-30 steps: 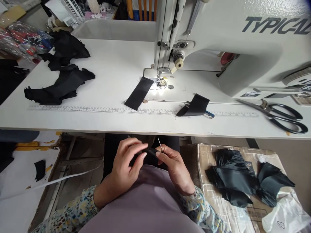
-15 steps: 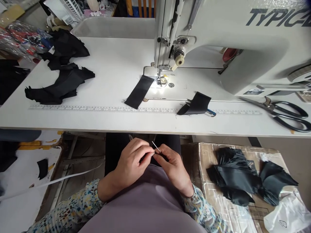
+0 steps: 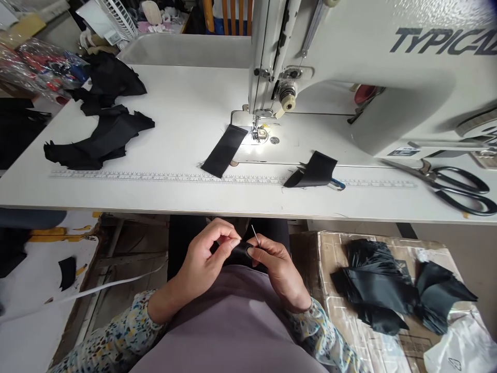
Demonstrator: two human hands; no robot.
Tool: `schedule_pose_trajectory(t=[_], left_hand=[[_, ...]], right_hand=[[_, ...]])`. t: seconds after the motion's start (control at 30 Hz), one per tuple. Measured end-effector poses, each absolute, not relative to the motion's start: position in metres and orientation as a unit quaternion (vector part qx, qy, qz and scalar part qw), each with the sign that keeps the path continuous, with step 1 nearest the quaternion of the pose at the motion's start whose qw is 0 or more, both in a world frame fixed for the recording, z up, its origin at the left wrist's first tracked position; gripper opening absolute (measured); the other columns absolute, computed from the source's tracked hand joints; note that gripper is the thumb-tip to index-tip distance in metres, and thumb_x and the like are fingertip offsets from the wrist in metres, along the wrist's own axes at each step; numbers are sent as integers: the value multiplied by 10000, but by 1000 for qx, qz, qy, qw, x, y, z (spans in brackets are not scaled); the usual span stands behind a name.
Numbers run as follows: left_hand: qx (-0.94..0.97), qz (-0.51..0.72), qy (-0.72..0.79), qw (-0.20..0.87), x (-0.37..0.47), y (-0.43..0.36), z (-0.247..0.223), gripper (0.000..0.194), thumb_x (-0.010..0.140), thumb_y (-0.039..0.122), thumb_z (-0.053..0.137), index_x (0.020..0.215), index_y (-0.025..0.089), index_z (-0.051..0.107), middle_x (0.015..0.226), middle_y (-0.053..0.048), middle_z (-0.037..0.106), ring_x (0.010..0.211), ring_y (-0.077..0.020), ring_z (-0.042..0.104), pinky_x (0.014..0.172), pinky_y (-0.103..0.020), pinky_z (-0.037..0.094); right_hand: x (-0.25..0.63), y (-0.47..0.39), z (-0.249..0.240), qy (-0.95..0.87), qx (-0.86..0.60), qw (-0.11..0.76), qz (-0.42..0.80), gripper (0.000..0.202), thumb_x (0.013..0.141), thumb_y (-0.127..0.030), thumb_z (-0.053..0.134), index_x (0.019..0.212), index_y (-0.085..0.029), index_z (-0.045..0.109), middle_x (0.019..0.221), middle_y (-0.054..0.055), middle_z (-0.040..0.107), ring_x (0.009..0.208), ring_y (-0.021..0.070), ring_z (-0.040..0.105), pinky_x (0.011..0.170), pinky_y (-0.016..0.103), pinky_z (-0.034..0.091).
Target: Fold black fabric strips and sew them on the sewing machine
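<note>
Sewing machine [image 3: 419,77] reads "TYPICAL" — below it, both hands' fingers [image 3: 232,242] [image 3: 259,253] are pinching black cloth [image 3: 241,251].

Your scissors [image 3: 430,176] sit on the white tabletop [image 3: 166,196], right side. White plastic bag [image 3: 462,346] on your cardboard box [image 3: 328,290]; wooden chair [image 3: 208,16] beyond the tabletop.

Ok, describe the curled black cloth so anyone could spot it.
Find the big sewing machine on the white table. Between its needle and the scissors, over the ruler, lies the curled black cloth. Unlike the flat black strip to its left, it is bent over on itself, and a blue end sticks out at its right.
</note>
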State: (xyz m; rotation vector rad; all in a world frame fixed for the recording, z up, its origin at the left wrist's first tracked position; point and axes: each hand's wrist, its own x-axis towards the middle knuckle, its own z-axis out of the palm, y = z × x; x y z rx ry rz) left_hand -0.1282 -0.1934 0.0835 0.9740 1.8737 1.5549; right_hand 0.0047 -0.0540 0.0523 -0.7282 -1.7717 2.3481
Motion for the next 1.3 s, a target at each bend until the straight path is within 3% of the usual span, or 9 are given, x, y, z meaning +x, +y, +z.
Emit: schedule_pose_trajectory(t=[0.1,0.23,0.47,0.67,1.03,1.1,1.13,1.2,1.3], left_hand=[[330,588,674,300,-129,-194,84,154,1019,293,562,935,181,628,973,-49,616,750,-129,531,673,-263,448],[229,637,604,420,-134,-194,84,170,1027,349,564,977,187,577,963,-30,657,506,-40,389,462,-201,295],[258,620,635,382,-123,-192,85,214,1032,367,548,928,180,552,784,5,595,610,-104,569,521,-218,438],[282,614,624,392,-121,-192,83,230,1050,372,503,915,187,520,734,17,582,583,-105,573,502,-215,413],[221,689,607,328,-159,-218,118,104,992,305,603,937,220,583,660,65,464,460,-88,546,418,-186,415],[278,641,622,354,-176,-231,119,110,983,313,606,920,225,623,605,66,475,412,-97,527,404,-198,433],[322,576,655,368,-184,-236,116,112,965,312,626,908,221,656,622,41,541,473,-124,588,459,-220,495],[390,438,735,340,-192,-240,107,137,910,336,689,984,228,730,931,-54,718,832,-216,721,721,-294,607],[403,383,773,305,-182,-232,93,319,927,370,667,1232,282,705,1366,-77,638,1263,-274,605,1052,-382,525]], right_hand=[[4,-54,52,-581,-239,55,776,200,919,-319,640,751,-209,637,747,-22,494,742,147,429,714,291,332],[4,-54,50,-572,-237,44,784,178,926,-324,629,794,-207,641,758,-20,493,738,145,428,702,285,343],[5,-55,61,-621,-209,23,755,182,950,-379,628,1039,-224,664,910,-2,590,836,163,499,771,291,394],[-2,-57,64,-695,-195,46,690,305,1019,-397,540,794,-210,625,815,-7,535,764,149,486,715,285,383],[9,-59,55,-739,-206,51,639,297,1050,-357,477,780,-233,466,825,-8,462,751,162,421,710,304,351],[13,-56,58,-734,-211,47,643,291,1057,-356,465,794,-232,465,809,-17,451,734,153,410,686,298,343],[14,-55,61,-732,-212,47,646,290,1060,-355,462,798,-231,465,804,-21,448,730,149,407,675,295,337],[15,-53,68,-726,-211,54,652,288,1061,-355,464,803,-228,471,802,-24,447,729,144,405,662,292,327],[10,-54,73,-723,-203,68,657,276,1062,-355,475,819,-226,498,813,-23,459,735,140,415,668,289,329]])
